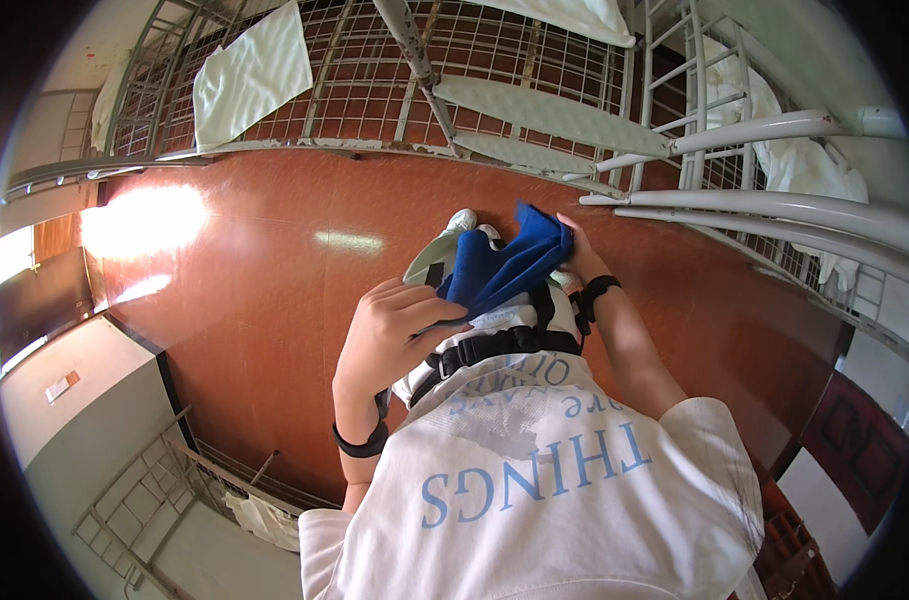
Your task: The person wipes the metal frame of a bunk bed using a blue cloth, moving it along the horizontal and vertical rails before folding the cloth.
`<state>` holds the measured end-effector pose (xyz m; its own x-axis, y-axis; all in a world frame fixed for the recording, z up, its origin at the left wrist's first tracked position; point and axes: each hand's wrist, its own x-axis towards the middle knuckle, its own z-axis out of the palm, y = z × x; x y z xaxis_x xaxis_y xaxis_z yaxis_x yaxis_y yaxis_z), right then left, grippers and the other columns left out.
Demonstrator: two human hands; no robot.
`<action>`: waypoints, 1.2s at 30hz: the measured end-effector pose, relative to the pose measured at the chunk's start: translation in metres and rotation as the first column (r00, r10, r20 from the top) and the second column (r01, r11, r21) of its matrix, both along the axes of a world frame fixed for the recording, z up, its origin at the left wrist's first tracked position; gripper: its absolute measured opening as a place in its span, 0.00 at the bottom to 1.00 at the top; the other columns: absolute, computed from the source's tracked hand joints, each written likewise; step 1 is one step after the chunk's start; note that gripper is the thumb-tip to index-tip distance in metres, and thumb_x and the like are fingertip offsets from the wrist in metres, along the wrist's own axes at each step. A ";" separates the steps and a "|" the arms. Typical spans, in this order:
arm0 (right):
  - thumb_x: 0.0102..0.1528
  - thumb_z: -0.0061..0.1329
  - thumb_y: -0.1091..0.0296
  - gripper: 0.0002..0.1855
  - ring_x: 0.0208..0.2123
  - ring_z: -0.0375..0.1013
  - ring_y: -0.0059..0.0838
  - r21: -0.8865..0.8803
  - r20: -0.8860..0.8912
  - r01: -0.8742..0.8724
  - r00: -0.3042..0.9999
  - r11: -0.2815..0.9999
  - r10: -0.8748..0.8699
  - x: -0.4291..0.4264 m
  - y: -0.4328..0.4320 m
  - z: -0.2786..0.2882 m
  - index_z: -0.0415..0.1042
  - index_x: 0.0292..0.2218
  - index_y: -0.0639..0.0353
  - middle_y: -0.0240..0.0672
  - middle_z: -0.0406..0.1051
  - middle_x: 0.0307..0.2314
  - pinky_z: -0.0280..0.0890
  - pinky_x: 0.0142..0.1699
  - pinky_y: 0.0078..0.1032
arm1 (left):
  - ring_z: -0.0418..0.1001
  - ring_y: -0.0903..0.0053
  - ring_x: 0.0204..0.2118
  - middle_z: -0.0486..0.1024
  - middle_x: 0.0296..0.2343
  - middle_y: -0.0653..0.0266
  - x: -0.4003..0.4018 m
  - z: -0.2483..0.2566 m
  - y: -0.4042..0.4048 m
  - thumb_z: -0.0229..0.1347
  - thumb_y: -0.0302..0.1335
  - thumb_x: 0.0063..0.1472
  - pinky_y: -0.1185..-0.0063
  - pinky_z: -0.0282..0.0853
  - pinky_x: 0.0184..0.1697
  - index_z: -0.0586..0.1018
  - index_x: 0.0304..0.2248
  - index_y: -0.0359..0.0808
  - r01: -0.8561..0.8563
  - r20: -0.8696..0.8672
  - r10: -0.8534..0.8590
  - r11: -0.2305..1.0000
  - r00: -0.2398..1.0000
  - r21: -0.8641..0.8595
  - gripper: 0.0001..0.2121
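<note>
A blue cloth [499, 262] is stretched loosely between my two hands, in front of my waist and above my shoes. My left hand [398, 326] pinches its lower left corner between thumb and fingers. At the cloth's right edge, my right hand [580, 247] grips it, with the fingers partly hidden behind the fabric. The cloth hangs in folds, and its upper tip sticks up near my right hand. Black bands sit on both my wrists, and a black strap with a buckle [469, 349] goes round my waist.
Metal bunk frames with wire mesh [364, 82] run across the far side, a white cloth [256, 79] draped over one. A ladder [698, 97] and thick white rails [769, 206] stand at the right. Another metal frame [233, 476] is at the lower left, beside a white wall. The floor [274, 300] is reddish brown.
</note>
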<state>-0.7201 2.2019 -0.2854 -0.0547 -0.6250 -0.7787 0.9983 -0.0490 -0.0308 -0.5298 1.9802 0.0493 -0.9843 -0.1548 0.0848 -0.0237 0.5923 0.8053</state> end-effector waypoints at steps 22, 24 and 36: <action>0.47 0.42 0.72 0.08 0.32 0.67 0.31 0.231 -0.689 0.506 0.688 0.831 -0.227 0.033 0.150 -0.125 0.67 0.32 0.62 0.35 0.68 0.32 0.63 0.41 0.26 | 0.55 0.81 0.13 0.61 0.10 0.70 0.057 0.014 0.023 0.57 0.32 0.44 0.81 0.48 0.18 0.73 0.18 0.32 -0.131 -0.239 0.212 0.939 0.947 0.317 0.10; 0.46 0.43 0.66 0.11 0.33 0.66 0.35 0.324 -0.801 0.624 0.581 0.711 -0.144 0.042 0.168 -0.151 0.67 0.32 0.61 0.37 0.67 0.33 0.61 0.44 0.30 | 0.53 0.81 0.14 0.58 0.11 0.71 0.081 0.009 0.007 0.56 0.35 0.48 0.80 0.45 0.19 0.69 0.17 0.33 -0.206 -0.304 0.364 0.871 0.880 0.446 0.14; 0.49 0.47 0.72 0.16 0.40 0.64 0.32 0.316 -0.523 0.670 0.714 0.672 -0.466 0.078 0.135 -0.005 0.62 0.41 0.60 0.42 0.63 0.39 0.62 0.45 0.32 | 0.65 0.78 0.31 0.63 0.25 0.69 0.225 -0.018 -0.033 0.52 0.34 0.54 0.77 0.58 0.40 0.66 0.27 0.35 -0.555 -0.155 0.959 0.264 0.236 0.789 0.11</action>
